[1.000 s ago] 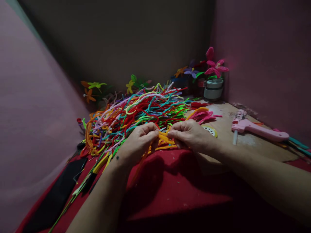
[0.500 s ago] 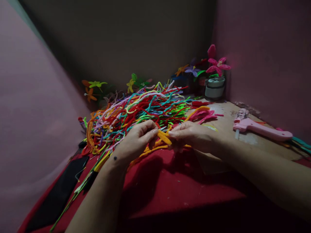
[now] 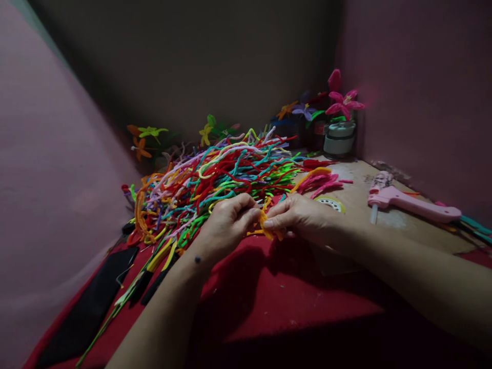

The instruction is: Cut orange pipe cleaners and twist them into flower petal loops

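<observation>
Between my two hands is a bent orange pipe cleaner (image 3: 266, 219), folded into loops. My left hand (image 3: 233, 218) pinches it from the left with thumb and forefinger; its other fingers are curled out of sight. From the right, my right hand (image 3: 295, 216) grips the same piece, its thumb pressed on the fuzzy orange loops. Just behind the fingers lies a big heap of pipe cleaners (image 3: 238, 166) in red, teal, green, pink and other colours. A few pink pipe cleaners (image 3: 323, 183) lie beyond my right hand.
A pink glue gun (image 3: 415, 202) rests on a board (image 3: 395, 233) at right. A yellow-white round item (image 3: 331, 204) is beside my right hand. Pliers with yellow-black handles (image 3: 156, 266) and a black phone-like slab (image 3: 90, 302) lie left. Pipe-cleaner flowers (image 3: 345, 105) stand behind.
The orange pipe cleaner went from a flat folded strip to bunched loops. My left hand shifted right, closer to my right hand, uncovering more of the pliers' handles.
</observation>
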